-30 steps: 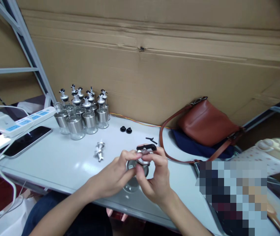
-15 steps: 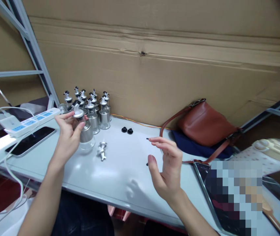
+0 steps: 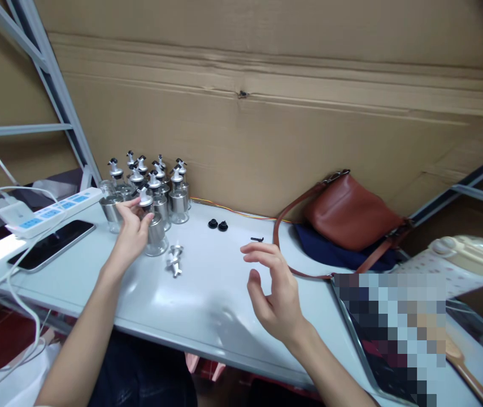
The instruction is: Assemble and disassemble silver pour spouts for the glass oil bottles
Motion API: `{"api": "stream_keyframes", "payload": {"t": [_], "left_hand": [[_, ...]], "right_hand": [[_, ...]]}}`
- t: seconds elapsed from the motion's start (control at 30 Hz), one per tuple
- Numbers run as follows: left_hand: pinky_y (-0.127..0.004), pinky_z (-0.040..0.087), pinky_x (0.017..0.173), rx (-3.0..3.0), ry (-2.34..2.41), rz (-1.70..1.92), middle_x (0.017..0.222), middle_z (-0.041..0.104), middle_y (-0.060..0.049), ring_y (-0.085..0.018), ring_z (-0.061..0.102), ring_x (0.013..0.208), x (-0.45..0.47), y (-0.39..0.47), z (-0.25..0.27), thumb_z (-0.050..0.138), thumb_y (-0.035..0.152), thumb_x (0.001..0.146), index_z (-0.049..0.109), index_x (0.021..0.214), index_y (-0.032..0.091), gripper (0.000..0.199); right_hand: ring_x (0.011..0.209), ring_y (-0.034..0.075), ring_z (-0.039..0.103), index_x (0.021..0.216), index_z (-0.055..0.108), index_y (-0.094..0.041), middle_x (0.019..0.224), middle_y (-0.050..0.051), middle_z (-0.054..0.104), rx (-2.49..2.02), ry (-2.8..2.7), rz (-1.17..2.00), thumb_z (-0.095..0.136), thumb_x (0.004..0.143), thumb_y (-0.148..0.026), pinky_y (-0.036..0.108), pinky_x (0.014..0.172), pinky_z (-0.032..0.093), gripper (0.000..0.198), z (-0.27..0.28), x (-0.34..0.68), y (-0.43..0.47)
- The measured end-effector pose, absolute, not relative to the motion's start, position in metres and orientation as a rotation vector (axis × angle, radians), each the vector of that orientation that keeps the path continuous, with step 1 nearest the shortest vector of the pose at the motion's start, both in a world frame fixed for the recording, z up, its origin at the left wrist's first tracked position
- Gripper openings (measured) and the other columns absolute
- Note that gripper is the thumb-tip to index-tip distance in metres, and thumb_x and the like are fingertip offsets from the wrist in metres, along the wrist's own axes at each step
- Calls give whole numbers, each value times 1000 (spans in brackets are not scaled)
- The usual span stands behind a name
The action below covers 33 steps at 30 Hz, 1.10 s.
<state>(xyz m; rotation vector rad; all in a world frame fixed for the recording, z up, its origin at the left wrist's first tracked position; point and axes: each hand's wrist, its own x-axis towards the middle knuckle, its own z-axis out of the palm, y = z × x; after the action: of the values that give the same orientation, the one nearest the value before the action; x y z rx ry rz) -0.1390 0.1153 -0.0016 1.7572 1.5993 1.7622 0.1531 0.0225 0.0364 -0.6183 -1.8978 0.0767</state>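
My left hand [image 3: 130,230] is wrapped around the neck of a glass oil bottle [image 3: 155,233] with a metal sleeve and a silver pour spout. The bottle stands upright at the front of a cluster of similar bottles [image 3: 178,198]. Over the middle of the table hovers my right hand [image 3: 278,297], fingers apart and slightly curled, holding nothing. Just beyond its fingertips lies a small black lever-like piece [image 3: 257,239]. Loose silver spout parts [image 3: 175,261] rest right of the held bottle. Two black stoppers [image 3: 217,225] sit farther back.
A power strip [image 3: 57,212] with white cables and a phone [image 3: 52,245] lie at the left. On the right are a brown leather bag [image 3: 351,215] on dark blue cloth, a dotted container [image 3: 427,265] and a partly blurred flat panel. A cardboard wall [image 3: 266,152] closes off the back.
My left hand and the bottle have shifted right, and the bottle stands straighter. My right hand has drifted slightly left and down, exposing the black piece beyond its fingertips.
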Motion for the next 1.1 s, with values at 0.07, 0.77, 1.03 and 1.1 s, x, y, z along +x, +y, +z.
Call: {"api": "stream_keyframes", "payload": {"t": [0.07,0.77,1.03,1.1], "left_hand": [[-52,45,101,1780,1650,1726,120,53,-20,-28,59,115,-136,114,-1,48,26,85,29,111,17,34],[-43,46,87,2239,1802,794,105,58,-7,-27,58,97,-118,45,7,45,43,90,53,104,21,27],[-43,46,83,2323,1787,478,97,62,-9,-29,61,91,-107,49,-11,47,35,88,60,94,19,22],[-45,46,87,2369,1789,520,106,54,-11,-29,57,99,-109,53,-12,46,36,88,61,95,20,23]], "right_hand": [[92,19,57,105,48,-21,99,8,57,-586,-1903,57,40,78,4,36,78,51,37,37,154,23],[81,17,57,91,51,-22,92,6,58,-617,-1900,18,38,75,7,33,69,49,35,32,165,29],[80,19,59,89,53,-22,90,6,60,-668,-1945,29,39,76,5,35,69,49,33,24,167,34],[80,19,60,89,54,-22,90,6,60,-686,-1930,33,39,76,4,35,70,49,32,24,169,36]]}}
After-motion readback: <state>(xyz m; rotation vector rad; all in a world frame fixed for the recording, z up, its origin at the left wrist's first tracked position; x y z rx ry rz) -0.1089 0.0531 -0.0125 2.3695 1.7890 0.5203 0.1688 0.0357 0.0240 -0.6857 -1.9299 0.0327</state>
